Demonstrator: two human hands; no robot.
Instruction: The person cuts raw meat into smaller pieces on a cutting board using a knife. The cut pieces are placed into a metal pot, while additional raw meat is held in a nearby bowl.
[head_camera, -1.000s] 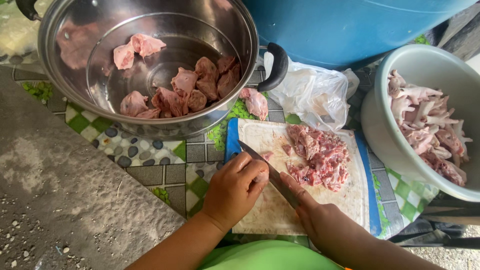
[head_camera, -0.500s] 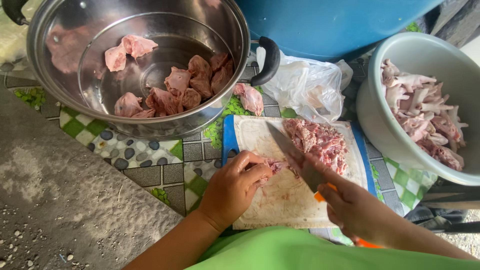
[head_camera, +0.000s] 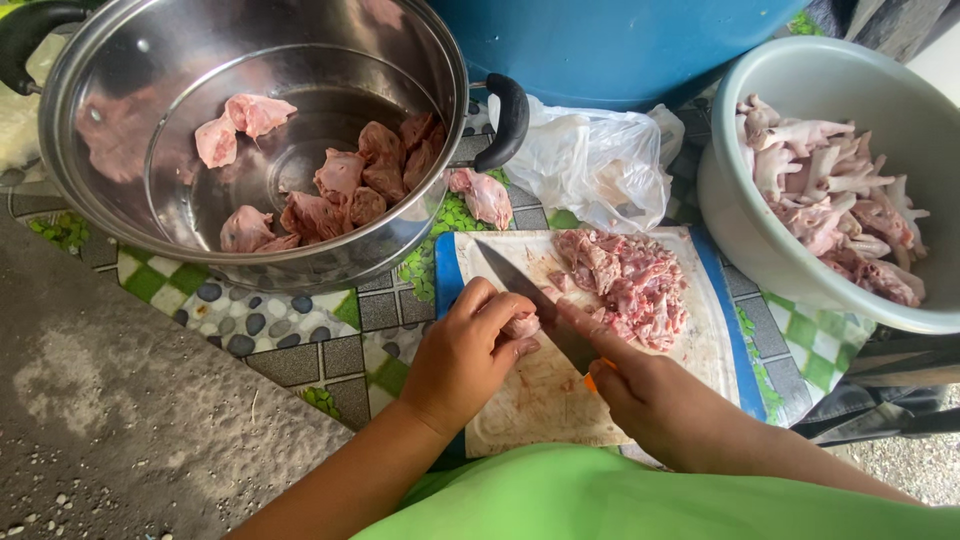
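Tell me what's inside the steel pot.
The steel pot holds raw meat pieces over a mostly bare bottom. Its near rim hides the front floor.

Single head view, looking steeply down, close over cutting board (head_camera: 690, 345)

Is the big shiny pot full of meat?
No, the pot is only partly filled: a few meat pieces lie inside, with bare metal bottom showing.

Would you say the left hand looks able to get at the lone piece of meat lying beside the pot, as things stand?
Probably yes. The left hand would first have to let go of the small piece it pins; the lone piece lies just beyond the cutting board, with only the knife near the path.
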